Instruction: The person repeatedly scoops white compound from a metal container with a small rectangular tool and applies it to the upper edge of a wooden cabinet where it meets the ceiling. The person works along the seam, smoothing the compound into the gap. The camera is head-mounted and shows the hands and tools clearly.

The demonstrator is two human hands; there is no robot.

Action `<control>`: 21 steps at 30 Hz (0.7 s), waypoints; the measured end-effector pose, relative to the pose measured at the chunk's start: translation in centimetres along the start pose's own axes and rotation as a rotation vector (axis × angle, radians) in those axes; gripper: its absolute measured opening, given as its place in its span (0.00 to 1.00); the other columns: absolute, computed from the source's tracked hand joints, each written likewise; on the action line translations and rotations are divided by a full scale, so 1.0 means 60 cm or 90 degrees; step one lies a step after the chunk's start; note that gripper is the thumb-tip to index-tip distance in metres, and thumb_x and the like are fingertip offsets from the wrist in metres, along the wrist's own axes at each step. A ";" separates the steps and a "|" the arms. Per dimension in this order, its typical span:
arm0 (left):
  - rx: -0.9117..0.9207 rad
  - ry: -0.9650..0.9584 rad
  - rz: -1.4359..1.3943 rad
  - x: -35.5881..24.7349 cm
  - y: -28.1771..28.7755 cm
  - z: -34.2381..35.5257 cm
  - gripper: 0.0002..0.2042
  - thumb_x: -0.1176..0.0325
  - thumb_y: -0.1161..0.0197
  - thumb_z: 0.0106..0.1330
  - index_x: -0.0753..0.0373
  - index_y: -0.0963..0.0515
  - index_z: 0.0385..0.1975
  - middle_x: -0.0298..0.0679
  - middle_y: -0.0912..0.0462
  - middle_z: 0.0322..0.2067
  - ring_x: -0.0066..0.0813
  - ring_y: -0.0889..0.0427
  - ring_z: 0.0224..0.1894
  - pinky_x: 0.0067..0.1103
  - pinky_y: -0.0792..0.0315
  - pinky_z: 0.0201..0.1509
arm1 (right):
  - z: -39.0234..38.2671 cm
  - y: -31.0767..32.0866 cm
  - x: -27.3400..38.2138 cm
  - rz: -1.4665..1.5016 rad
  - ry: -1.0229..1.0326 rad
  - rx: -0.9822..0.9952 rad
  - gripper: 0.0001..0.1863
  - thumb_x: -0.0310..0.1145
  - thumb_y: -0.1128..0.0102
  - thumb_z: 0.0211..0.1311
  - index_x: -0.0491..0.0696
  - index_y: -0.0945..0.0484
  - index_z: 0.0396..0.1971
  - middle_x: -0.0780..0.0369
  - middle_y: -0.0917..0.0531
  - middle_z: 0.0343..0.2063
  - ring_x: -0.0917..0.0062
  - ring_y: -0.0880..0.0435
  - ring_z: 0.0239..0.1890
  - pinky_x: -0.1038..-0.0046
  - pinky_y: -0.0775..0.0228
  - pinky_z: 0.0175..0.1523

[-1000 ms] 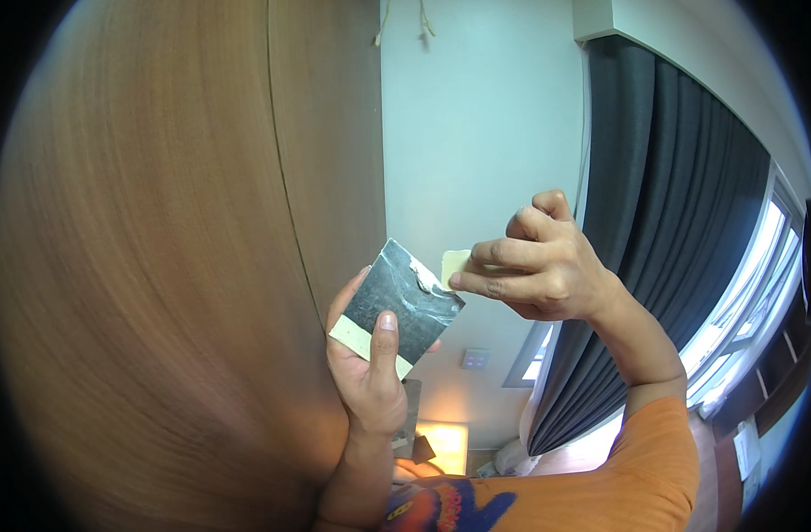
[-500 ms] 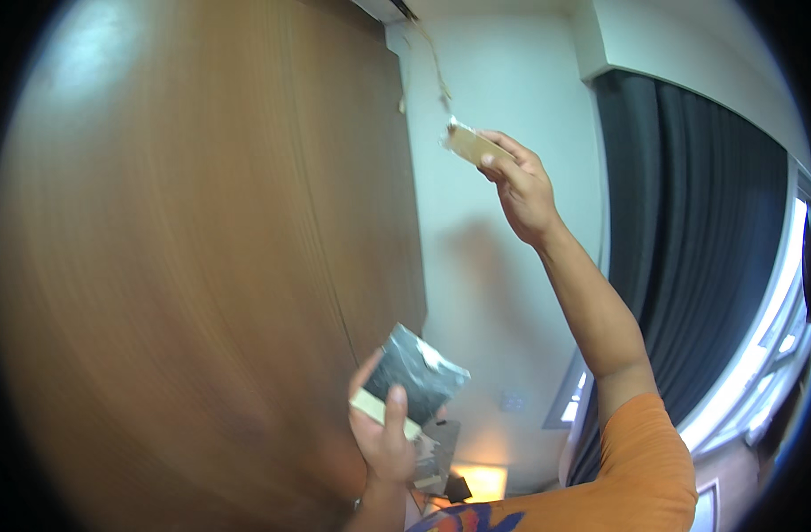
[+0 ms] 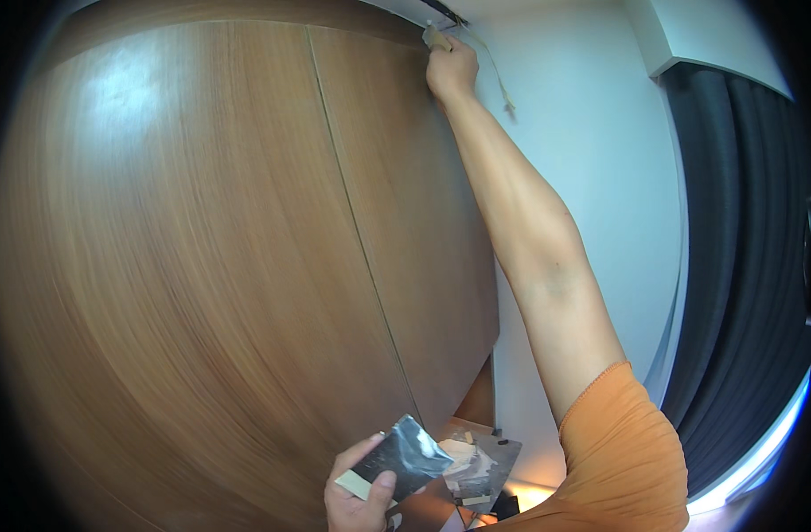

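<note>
My right hand (image 3: 452,69) is raised to the top corner, closed on a small beige flat scraper (image 3: 436,37) against the edge by a dark gap (image 3: 445,12) in the ceiling, where thin cables (image 3: 503,89) dangle down the wall. Low in view, my left hand (image 3: 352,496) grips a dark square plate (image 3: 392,457) with white paste smeared near its far corner and a cream strip along its near edge, under my thumb.
Tall wooden cabinet doors (image 3: 202,248) fill the left. A pale wall (image 3: 600,133) stands behind my arm, with a dark curtain (image 3: 725,266) and window light at the right. Below is a paste-streaked board (image 3: 499,465) beside a glowing lamp.
My right hand has lifted the scraper from beside the plate up to the ceiling edge. My left hand and the plate sit lower in view. The view has shifted upward toward the cabinet top.
</note>
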State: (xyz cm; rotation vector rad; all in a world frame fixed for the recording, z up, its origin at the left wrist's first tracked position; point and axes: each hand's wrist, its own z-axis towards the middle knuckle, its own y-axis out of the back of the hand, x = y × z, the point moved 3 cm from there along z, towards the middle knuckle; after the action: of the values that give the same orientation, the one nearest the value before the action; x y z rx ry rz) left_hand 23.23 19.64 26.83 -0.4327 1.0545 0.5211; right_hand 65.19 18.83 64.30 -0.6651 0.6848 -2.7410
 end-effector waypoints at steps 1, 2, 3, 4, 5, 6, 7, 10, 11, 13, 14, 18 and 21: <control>0.013 -0.025 0.010 0.001 0.004 0.002 0.23 0.73 0.38 0.71 0.73 0.30 0.63 0.48 0.21 0.57 0.34 0.21 0.58 0.28 0.29 0.66 | 0.004 -0.011 0.001 0.018 -0.007 -0.019 0.21 0.28 0.44 0.62 0.39 0.16 0.54 0.44 0.13 0.46 0.56 0.13 0.50 0.62 0.25 0.57; 0.028 -0.051 0.017 0.003 0.007 0.003 0.23 0.74 0.38 0.71 0.73 0.30 0.64 0.48 0.21 0.57 0.33 0.21 0.58 0.28 0.29 0.66 | 0.011 -0.022 0.007 0.038 -0.008 -0.039 0.20 0.27 0.43 0.62 0.39 0.16 0.53 0.43 0.13 0.46 0.53 0.13 0.51 0.60 0.25 0.58; 0.044 -0.076 0.021 0.009 0.011 0.009 0.23 0.74 0.37 0.71 0.73 0.30 0.64 0.48 0.21 0.57 0.33 0.21 0.58 0.28 0.29 0.65 | 0.011 -0.035 0.005 0.060 -0.005 -0.071 0.20 0.26 0.43 0.61 0.39 0.16 0.52 0.42 0.13 0.46 0.51 0.14 0.51 0.58 0.25 0.58; 0.042 -0.062 -0.002 0.024 0.027 0.014 0.23 0.74 0.37 0.71 0.73 0.30 0.63 0.48 0.21 0.57 0.33 0.21 0.58 0.28 0.29 0.65 | 0.000 -0.056 0.008 0.046 0.011 -0.069 0.20 0.26 0.43 0.61 0.39 0.16 0.52 0.42 0.13 0.46 0.50 0.14 0.51 0.58 0.24 0.58; 0.041 -0.043 -0.011 0.029 0.027 0.016 0.23 0.74 0.37 0.71 0.73 0.30 0.63 0.48 0.21 0.57 0.33 0.21 0.58 0.28 0.29 0.65 | 0.002 -0.058 0.004 0.041 0.016 -0.091 0.20 0.25 0.43 0.60 0.39 0.16 0.52 0.42 0.13 0.45 0.50 0.14 0.51 0.58 0.24 0.58; 0.041 -0.024 -0.020 0.042 0.033 0.017 0.23 0.74 0.37 0.71 0.73 0.30 0.63 0.48 0.21 0.58 0.33 0.21 0.58 0.28 0.29 0.65 | -0.003 -0.062 -0.003 0.028 -0.012 -0.099 0.21 0.24 0.43 0.60 0.38 0.16 0.52 0.42 0.13 0.45 0.50 0.14 0.51 0.58 0.24 0.58; 0.040 -0.039 0.009 0.043 0.037 0.018 0.23 0.73 0.36 0.71 0.73 0.30 0.63 0.48 0.21 0.58 0.33 0.21 0.58 0.28 0.28 0.64 | 0.001 -0.062 -0.005 0.040 -0.014 -0.099 0.22 0.25 0.44 0.60 0.39 0.16 0.54 0.42 0.14 0.47 0.50 0.15 0.53 0.59 0.25 0.60; 0.034 -0.049 0.026 0.056 0.042 0.016 0.23 0.73 0.36 0.70 0.72 0.30 0.63 0.48 0.21 0.57 0.33 0.21 0.57 0.27 0.28 0.64 | 0.006 -0.057 -0.016 0.059 -0.079 -0.070 0.25 0.27 0.46 0.60 0.40 0.18 0.57 0.43 0.15 0.51 0.51 0.17 0.57 0.60 0.28 0.62; 0.031 -0.050 0.030 0.058 0.043 0.015 0.23 0.73 0.36 0.70 0.72 0.30 0.63 0.48 0.21 0.57 0.33 0.21 0.57 0.27 0.28 0.64 | 0.008 -0.055 -0.016 0.063 -0.081 -0.074 0.25 0.27 0.46 0.60 0.40 0.18 0.58 0.43 0.15 0.52 0.51 0.17 0.58 0.60 0.28 0.63; 0.028 -0.053 0.039 0.061 0.042 0.014 0.23 0.73 0.36 0.70 0.72 0.30 0.63 0.48 0.21 0.57 0.32 0.21 0.57 0.27 0.28 0.64 | 0.014 -0.054 -0.015 0.074 -0.092 -0.089 0.25 0.27 0.46 0.60 0.40 0.19 0.58 0.43 0.16 0.53 0.51 0.17 0.59 0.60 0.28 0.63; 0.027 -0.055 0.034 0.062 0.041 0.014 0.23 0.73 0.36 0.70 0.72 0.30 0.63 0.48 0.21 0.57 0.32 0.21 0.57 0.27 0.28 0.64 | 0.016 -0.055 -0.014 0.081 -0.101 -0.100 0.25 0.27 0.45 0.60 0.40 0.19 0.58 0.43 0.16 0.54 0.52 0.17 0.59 0.60 0.28 0.63; 0.025 -0.056 0.014 0.061 0.038 0.013 0.23 0.73 0.36 0.71 0.72 0.29 0.63 0.48 0.21 0.57 0.32 0.21 0.58 0.27 0.28 0.65 | 0.022 -0.065 -0.015 0.092 -0.123 -0.125 0.25 0.27 0.45 0.61 0.41 0.19 0.59 0.45 0.16 0.55 0.53 0.17 0.59 0.62 0.28 0.63; 0.025 -0.045 0.010 0.057 0.036 0.011 0.23 0.73 0.36 0.71 0.72 0.30 0.63 0.48 0.21 0.57 0.33 0.21 0.58 0.28 0.29 0.65 | 0.025 -0.078 -0.019 0.167 -0.165 -0.122 0.23 0.27 0.42 0.62 0.40 0.19 0.58 0.46 0.16 0.55 0.56 0.16 0.57 0.64 0.27 0.61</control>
State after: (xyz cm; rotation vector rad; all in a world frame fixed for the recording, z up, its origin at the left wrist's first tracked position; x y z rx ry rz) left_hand 23.74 22.39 23.85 -0.3697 0.9992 0.5249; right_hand 66.38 22.64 67.37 -0.8837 0.9068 -2.3177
